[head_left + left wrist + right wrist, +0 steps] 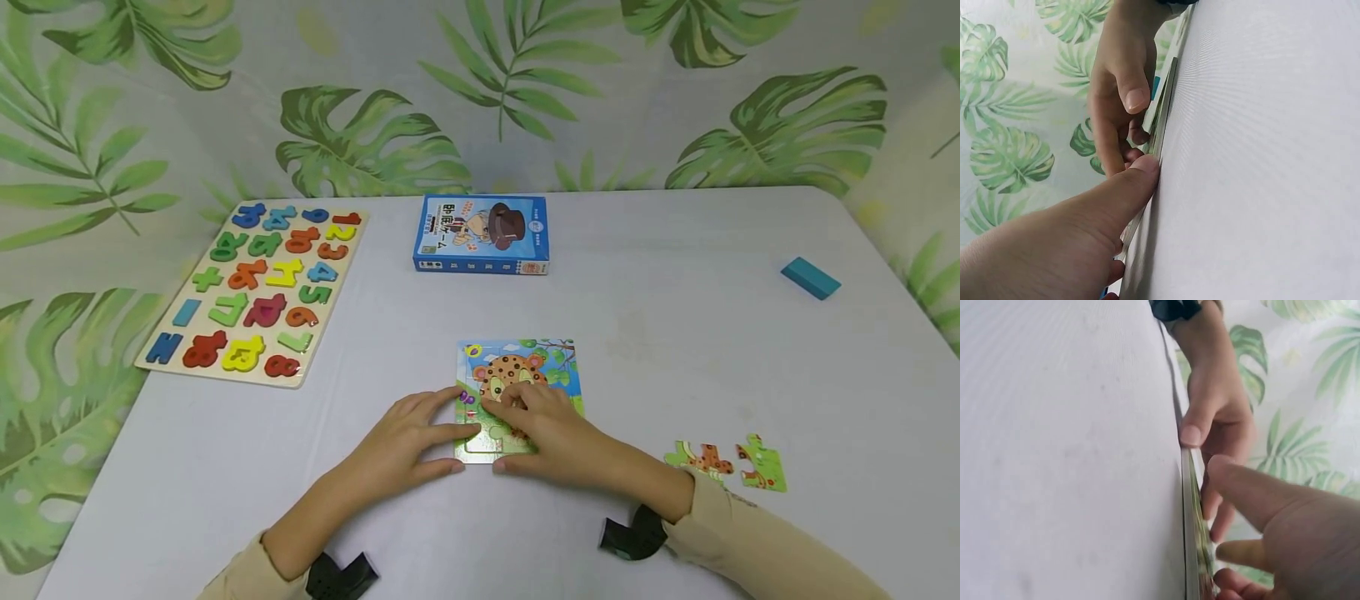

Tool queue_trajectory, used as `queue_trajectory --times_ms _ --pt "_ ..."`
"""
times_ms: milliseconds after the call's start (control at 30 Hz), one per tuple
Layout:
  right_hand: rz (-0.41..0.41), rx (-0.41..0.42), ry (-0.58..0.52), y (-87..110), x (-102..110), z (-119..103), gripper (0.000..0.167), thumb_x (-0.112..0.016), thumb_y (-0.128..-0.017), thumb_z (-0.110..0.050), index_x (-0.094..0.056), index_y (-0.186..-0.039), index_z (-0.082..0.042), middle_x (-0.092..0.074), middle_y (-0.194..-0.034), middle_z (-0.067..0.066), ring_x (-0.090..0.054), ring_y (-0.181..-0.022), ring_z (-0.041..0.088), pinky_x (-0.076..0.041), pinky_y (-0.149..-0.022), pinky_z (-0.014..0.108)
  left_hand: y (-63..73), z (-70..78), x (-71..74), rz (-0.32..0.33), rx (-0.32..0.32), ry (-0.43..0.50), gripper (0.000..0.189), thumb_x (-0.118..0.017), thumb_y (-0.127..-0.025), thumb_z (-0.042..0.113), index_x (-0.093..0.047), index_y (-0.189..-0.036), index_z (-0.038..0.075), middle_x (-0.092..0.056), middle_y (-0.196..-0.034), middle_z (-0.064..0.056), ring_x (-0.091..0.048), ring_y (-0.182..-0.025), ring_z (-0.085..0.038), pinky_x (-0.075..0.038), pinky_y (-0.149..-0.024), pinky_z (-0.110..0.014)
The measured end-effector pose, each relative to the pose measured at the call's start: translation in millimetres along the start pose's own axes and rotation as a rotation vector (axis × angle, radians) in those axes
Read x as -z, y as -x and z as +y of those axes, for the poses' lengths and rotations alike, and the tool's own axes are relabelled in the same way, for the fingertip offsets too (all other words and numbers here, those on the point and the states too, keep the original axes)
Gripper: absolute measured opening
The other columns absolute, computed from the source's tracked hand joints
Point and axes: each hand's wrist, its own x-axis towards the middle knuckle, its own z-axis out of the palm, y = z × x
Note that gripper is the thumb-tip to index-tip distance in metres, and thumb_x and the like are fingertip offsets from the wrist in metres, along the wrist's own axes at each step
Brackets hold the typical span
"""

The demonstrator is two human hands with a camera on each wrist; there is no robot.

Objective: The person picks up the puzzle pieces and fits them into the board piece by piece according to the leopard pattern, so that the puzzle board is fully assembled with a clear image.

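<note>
A leopard jigsaw puzzle board [562,358] lies on the table before me, with an unfilled recess at its lower left. My left hand [397,437] rests at its left side, fingers fairly straight, one fingertip on the surface. The left thumb [1138,172] touches the near edge in the left wrist view. Over the board's lower middle, my right hand [558,429] touches the picture with bent fingertips. Its thumb [1225,465] stands apart from the fingers, and no piece shows between them. Loose puzzle pieces [763,464] lie right of the board, partly behind the right forearm.
A wooden board with colourful number and character pieces [247,379] lies at the left. At the back stands a blue game box [480,233]. A teal block [810,277] sits far right. The white table [675,317] meets a leaf-patterned cloth [540,100] behind.
</note>
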Motion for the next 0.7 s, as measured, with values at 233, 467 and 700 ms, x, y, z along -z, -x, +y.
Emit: queue_trajectory --times_ms 233,467,700 --pt "0.012 -0.070 -0.251 14.5 17 8 0.074 -0.070 -0.076 -0.037 -0.034 -0.138 -0.019 -0.034 -0.130 -0.001 -0.034 -0.119 0.018 -0.037 -0.093 0.042 0.0 -0.3 -0.5 0.013 0.000 0.009 0.042 -0.062 -0.080 0.046 -0.059 -0.119 0.032 -0.032 -0.141 -0.005 -0.036 -0.120 -0.022 -0.025 -0.100 -0.038" --pt "0.197 -0.063 -0.258 50.8 49 17 0.078 -0.076 -0.073 -0.020 -0.032 -0.138 -0.015 -0.032 -0.133 0.001 -0.036 -0.117 0.021 -0.039 -0.090 0.044 0.3 -0.4 -1.5 0.023 0.004 0.017 0.042 -0.062 -0.079 0.047 -0.060 -0.119 0.031 -0.031 -0.142 -0.005 -0.035 -0.121 -0.023 -0.025 -0.100 -0.038" --pt "0.362 -0.119 -0.177 94.2 73 23 0.086 -0.080 -0.066 -0.010 -0.032 -0.138 -0.016 -0.036 -0.130 -0.001 -0.036 -0.111 0.010 -0.038 -0.081 0.015 0.4 -0.3 -2.2 0.026 0.008 0.020 0.043 -0.062 -0.079 0.047 -0.060 -0.119 0.031 -0.031 -0.142 -0.004 -0.035 -0.121 -0.023 -0.025 -0.100 -0.038"
